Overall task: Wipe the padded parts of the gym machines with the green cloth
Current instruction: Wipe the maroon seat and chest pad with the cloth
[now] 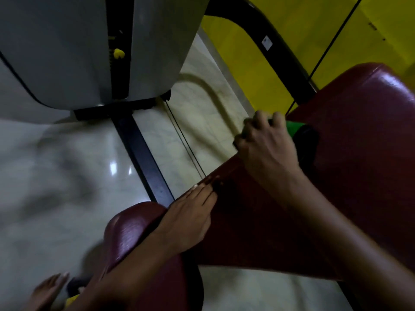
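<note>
Head view, 1 frame. I read the scene from above: a large maroon vinyl-covered pad [336, 187] of a gym machine fills the right half, with a smaller rounded maroon vinyl pad [139, 234] just beside its lower left corner.

The right hand [267, 149] sits at the upper left edge of the large pad, fingers curled round a bunched bright green cloth [295, 127]; only a small wad of the cloth shows past the knuckles, lying against the pad surface. The left hand [190, 218] lies flat, fingers straight and together, pressing on the left edge of the large pad where it meets the smaller one; it grasps nothing.

Handling, as I judge it: the cloth is light, soft and limp, so it will fold and slip unless kept bunched in the palm, as it is now. I would hold it by the gathered middle and press with the heel of the hand. The vinyl looks glossy and smooth, yielding under pressure, so the cloth should glide easily; the bracing left hand steadies the body rather than the pad.

Beyond the pads: a grey weight-stack shroud [67, 52] with a yellow selector pin [118, 53], a black steel frame tube [269, 41], a yellow wall [314, 23] and pale marble floor [67, 164].
</note>
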Tool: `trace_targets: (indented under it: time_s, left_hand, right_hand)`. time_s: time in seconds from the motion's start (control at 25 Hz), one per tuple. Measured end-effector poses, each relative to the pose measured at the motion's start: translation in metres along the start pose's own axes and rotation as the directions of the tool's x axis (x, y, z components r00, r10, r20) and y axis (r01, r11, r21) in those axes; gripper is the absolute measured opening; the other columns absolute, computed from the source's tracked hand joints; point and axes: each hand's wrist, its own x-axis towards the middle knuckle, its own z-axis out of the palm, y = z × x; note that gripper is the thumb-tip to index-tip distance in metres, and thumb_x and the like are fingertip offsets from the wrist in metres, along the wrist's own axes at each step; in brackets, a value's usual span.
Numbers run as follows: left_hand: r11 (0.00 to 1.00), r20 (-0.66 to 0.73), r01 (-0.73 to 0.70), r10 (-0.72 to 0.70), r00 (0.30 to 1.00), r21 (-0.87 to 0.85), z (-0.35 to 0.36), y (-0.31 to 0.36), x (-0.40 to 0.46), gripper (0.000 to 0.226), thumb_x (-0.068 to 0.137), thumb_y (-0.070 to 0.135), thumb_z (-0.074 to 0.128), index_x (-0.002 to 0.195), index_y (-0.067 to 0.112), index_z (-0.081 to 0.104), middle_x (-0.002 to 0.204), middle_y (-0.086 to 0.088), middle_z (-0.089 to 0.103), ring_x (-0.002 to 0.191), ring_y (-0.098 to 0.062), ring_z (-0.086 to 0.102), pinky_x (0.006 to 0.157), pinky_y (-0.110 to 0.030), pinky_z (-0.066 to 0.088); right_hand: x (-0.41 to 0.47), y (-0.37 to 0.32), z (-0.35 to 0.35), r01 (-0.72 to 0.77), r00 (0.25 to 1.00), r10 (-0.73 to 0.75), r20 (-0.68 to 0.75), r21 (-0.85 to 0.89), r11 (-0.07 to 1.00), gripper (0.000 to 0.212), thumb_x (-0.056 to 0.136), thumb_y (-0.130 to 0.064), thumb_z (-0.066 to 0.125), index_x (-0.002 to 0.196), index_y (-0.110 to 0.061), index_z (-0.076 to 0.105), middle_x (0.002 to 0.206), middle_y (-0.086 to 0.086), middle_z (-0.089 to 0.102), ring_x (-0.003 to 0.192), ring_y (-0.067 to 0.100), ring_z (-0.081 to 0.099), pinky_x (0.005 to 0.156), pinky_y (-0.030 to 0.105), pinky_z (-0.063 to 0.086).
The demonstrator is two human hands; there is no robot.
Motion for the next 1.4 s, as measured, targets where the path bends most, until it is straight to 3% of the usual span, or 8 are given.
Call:
trace_targets:
  time_s: [0.08,0.28,0.44,0.64,0.88,1.0,1.16,1.4]
  left_hand:
    - [1.000,0.023,0.006,-0.005,1.000,-0.012,0.000,-0.005,-0.007,0.028,0.080,0.016,0.039,0.107,0.011,0.047,0.105,-0.011,0.059,0.097,-0.028,0.061,0.092,-0.038,0.051]
    - [0.990,0.089,0.091,-0.100,0.991,0.103,0.019,-0.027,-0.045,0.050,0.082,0.024,0.036,0.121,0.004,0.059,0.123,-0.013,0.063,0.116,-0.024,0.060,0.093,-0.039,0.051]
    - [0.974,0.231,0.112,-0.157,0.960,0.196,0.046,-0.045,-0.077,0.053,0.083,0.026,0.034,0.121,0.004,0.063,0.125,-0.014,0.062,0.117,-0.026,0.060,0.096,-0.044,0.048]
    - [0.949,0.273,0.081,-0.168,0.947,0.305,0.063,-0.061,-0.099,0.053,0.086,0.028,0.032,0.116,0.000,0.066,0.120,-0.018,0.064,0.114,-0.029,0.061,0.108,-0.040,0.024]
    - [0.957,0.253,0.083,-0.157,0.955,0.278,0.062,-0.068,-0.104,0.055,0.086,0.033,0.032,0.117,0.001,0.066,0.122,-0.016,0.064,0.115,-0.027,0.061,0.105,-0.038,0.027]
    - [0.958,0.234,0.076,-0.144,0.961,0.276,0.065,-0.068,-0.106,0.055,0.086,0.033,0.032,0.117,0.002,0.065,0.123,-0.016,0.063,0.116,-0.027,0.060,0.105,-0.038,0.027]
    - [0.959,0.240,0.053,-0.123,0.963,0.277,0.065,-0.070,-0.107,0.053,0.088,0.033,0.032,0.114,0.004,0.068,0.121,-0.016,0.064,0.117,-0.028,0.059,0.106,-0.039,0.026]
    - [0.954,0.228,0.045,-0.116,0.967,0.296,0.064,-0.068,-0.106,0.052,0.087,0.033,0.032,0.110,0.006,0.070,0.117,-0.013,0.067,0.117,-0.027,0.059,0.108,-0.041,0.036]
  right_hand:
    - [-0.002,-0.022,0.007,0.104,0.993,-0.106,0.057,0.026,0.994,0.044,0.089,-0.026,0.025,0.114,-0.024,0.061,0.117,0.006,0.054,0.114,0.032,0.042,0.086,0.044,0.034]
    - [-0.001,-0.019,0.012,-0.126,0.991,0.130,0.026,-0.099,0.987,0.024,0.090,-0.041,0.049,0.102,-0.029,0.065,0.108,0.003,0.055,0.108,0.030,0.046,0.081,0.043,0.026]
    - [0.008,-0.045,0.027,-0.022,0.999,0.028,0.034,-0.168,0.986,0.033,0.081,-0.028,0.036,0.086,-0.027,0.069,0.092,0.001,0.060,0.098,0.024,0.056,0.079,0.041,0.030]
    - [0.010,-0.086,0.037,0.182,0.980,-0.172,0.103,-0.095,0.979,0.036,0.096,-0.030,0.031,0.117,-0.020,0.059,0.118,0.009,0.053,0.115,0.034,0.042,0.089,0.043,0.037]
    - [0.004,-0.077,0.032,0.086,0.990,-0.073,0.117,-0.107,0.991,0.030,0.094,-0.037,0.039,0.116,-0.028,0.057,0.118,0.003,0.051,0.117,0.029,0.042,0.091,0.044,0.032]
    - [0.017,-0.101,0.039,0.179,0.974,-0.173,0.145,-0.032,0.983,0.040,0.093,-0.028,0.026,0.114,-0.022,0.059,0.114,0.007,0.053,0.112,0.032,0.044,0.091,0.045,0.035]
    - [0.041,-0.146,0.051,0.360,0.894,-0.357,0.272,0.040,0.932,0.034,0.101,-0.034,0.035,0.127,-0.023,0.054,0.124,0.009,0.051,0.115,0.030,0.042,0.095,0.042,0.033]
    - [0.036,-0.113,0.040,0.303,0.904,-0.320,0.284,0.105,0.947,0.038,0.100,-0.038,0.033,0.132,-0.027,0.049,0.130,0.003,0.046,0.118,0.028,0.039,0.096,0.041,0.031]
